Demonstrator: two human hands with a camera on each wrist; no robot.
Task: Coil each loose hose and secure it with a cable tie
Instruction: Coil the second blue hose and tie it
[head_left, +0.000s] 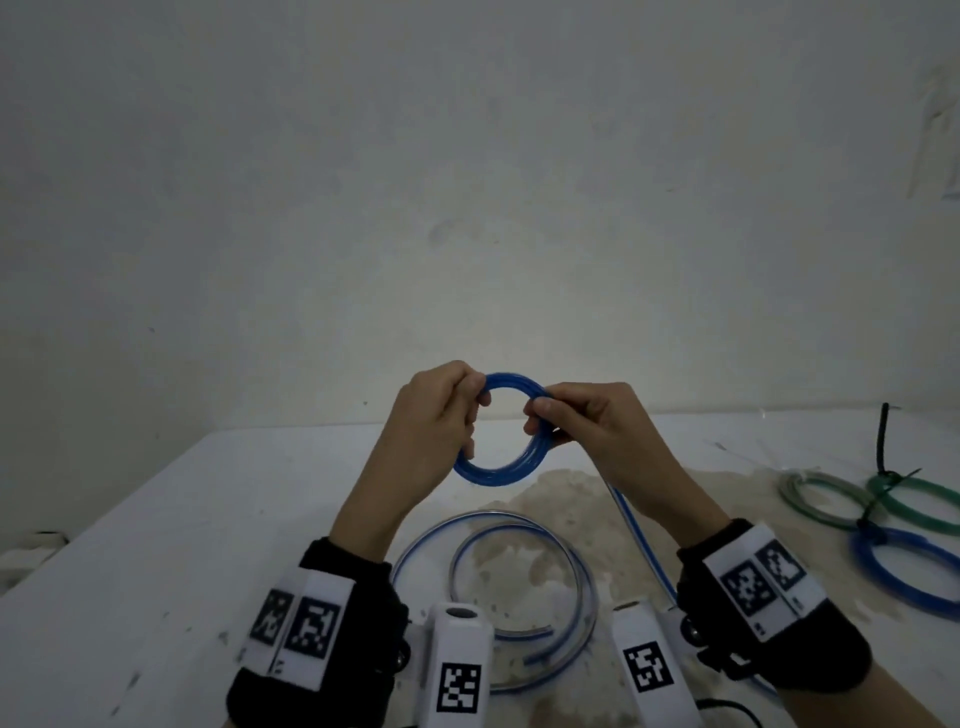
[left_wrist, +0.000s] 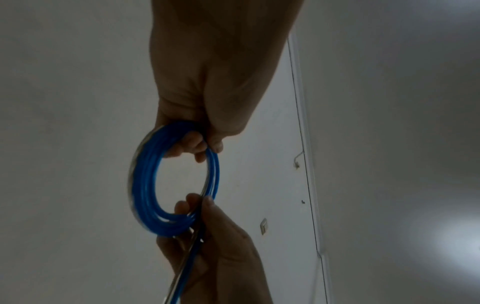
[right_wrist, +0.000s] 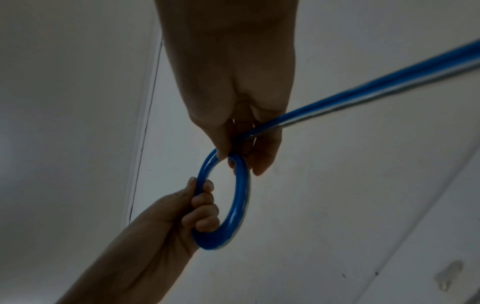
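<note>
A blue hose coil (head_left: 493, 467) of several turns hangs upright in the air above the white table (head_left: 234, 493). My left hand (head_left: 441, 410) grips its left side, fingers curled through the ring. My right hand (head_left: 576, 421) pinches the right side, where the loose blue-and-clear hose tail (head_left: 636, 535) leaves the coil and runs down to slack loops (head_left: 519, 587) lying on the table. In the left wrist view the coil (left_wrist: 145, 185) sits between my left hand (left_wrist: 202, 142) and right hand (left_wrist: 202, 216). The right wrist view shows the coil (right_wrist: 239, 195) and the taut tail (right_wrist: 376, 86).
At the right of the table lie tied coils: a grey one (head_left: 821, 499), a green one (head_left: 919, 504) and a blue one (head_left: 914, 571), bound with black cable ties (head_left: 883, 441). A brownish stain (head_left: 545, 499) marks the table middle. A white wall stands behind.
</note>
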